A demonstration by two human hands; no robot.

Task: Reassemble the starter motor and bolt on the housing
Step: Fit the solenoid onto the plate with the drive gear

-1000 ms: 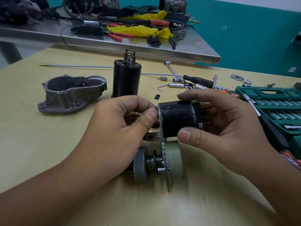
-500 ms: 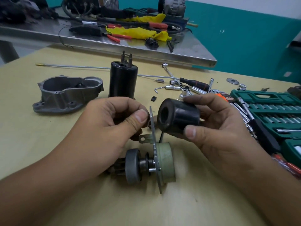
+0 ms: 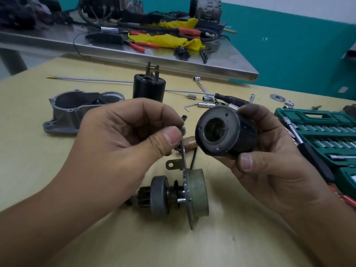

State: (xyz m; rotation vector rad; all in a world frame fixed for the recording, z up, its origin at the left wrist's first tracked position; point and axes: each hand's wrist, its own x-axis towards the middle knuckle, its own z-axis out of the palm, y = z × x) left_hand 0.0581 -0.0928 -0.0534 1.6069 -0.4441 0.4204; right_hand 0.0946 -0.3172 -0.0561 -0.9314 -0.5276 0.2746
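Now my right hand (image 3: pixel 269 151) has pulled the black round metal cup (image 3: pixel 225 131) off, fingers curled around it. Left fingers (image 3: pixel 169 135) pinch the thin plate (image 3: pixel 185 182). Next, I think, slide it back straight.

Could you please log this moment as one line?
left hand: pinches mounting plate | right hand: holds black solenoid apart | housing: unbolted

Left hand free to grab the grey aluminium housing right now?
Probably not yet. The left hand is pinching the top of the metal plate of the drive assembly, so it is occupied. The grey housing lies just beyond it on the table, nothing between them; letting go first should clear it.
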